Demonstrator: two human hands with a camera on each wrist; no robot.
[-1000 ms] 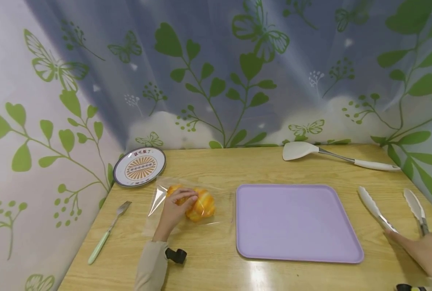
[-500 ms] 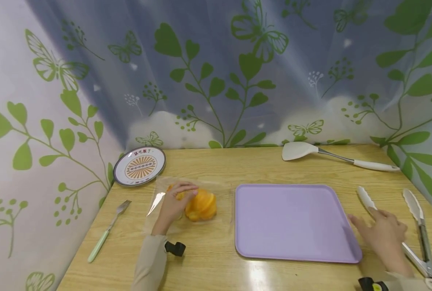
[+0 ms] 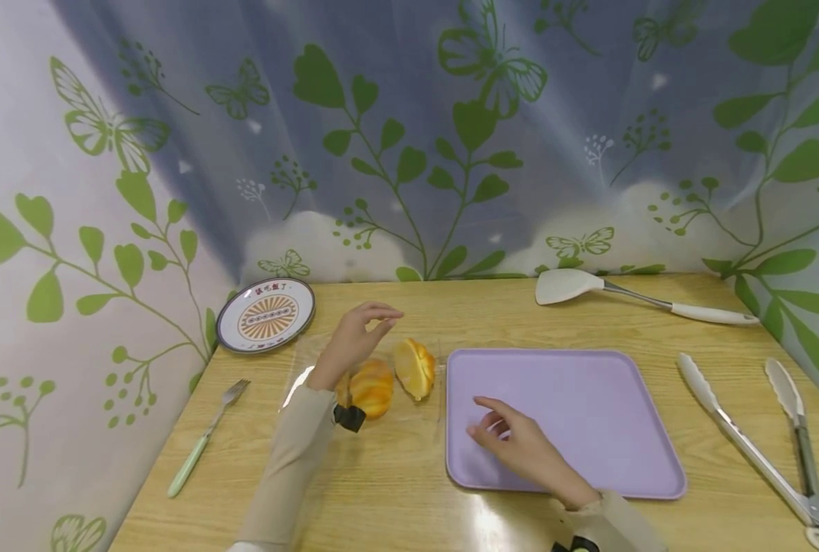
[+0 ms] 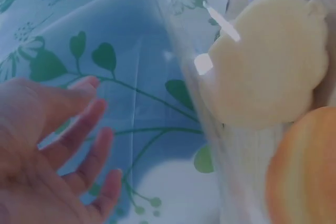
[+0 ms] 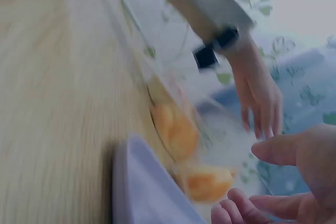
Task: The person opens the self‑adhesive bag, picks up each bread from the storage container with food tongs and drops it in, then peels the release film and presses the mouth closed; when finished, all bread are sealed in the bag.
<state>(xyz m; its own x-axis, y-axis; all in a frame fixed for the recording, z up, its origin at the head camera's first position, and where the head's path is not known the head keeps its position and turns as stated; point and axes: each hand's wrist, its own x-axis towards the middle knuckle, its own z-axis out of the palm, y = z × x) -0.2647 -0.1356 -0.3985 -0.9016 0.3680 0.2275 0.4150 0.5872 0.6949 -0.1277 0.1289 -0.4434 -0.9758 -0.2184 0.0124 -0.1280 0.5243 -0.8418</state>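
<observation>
A clear plastic bag [image 3: 419,414] lies on the table with golden striped bread rolls in it. One roll [image 3: 415,369] stands tipped, its flat pale side showing; another roll [image 3: 373,389] has its ridged top up and is partly covered by my left wrist. My left hand [image 3: 354,341] hovers over the bag with loosely bent fingers, holding nothing. In the left wrist view, the pale side of the tipped roll [image 4: 268,61] shows through the plastic. Above the lilac tray [image 3: 589,414], my right hand [image 3: 520,445] is held with parted thumb and fingers and nothing between them.
Silver tongs [image 3: 761,448] lie spread on the right. A white spatula [image 3: 568,285] rests at the back edge by the patterned curtain [image 3: 382,153]. On the left are a round plate [image 3: 266,314] and a green-handled fork [image 3: 205,441].
My right hand has left the tongs and swung left over the tray. My left hand has lifted off the rolls and moved up and right. One roll has tipped, showing its pale side.
</observation>
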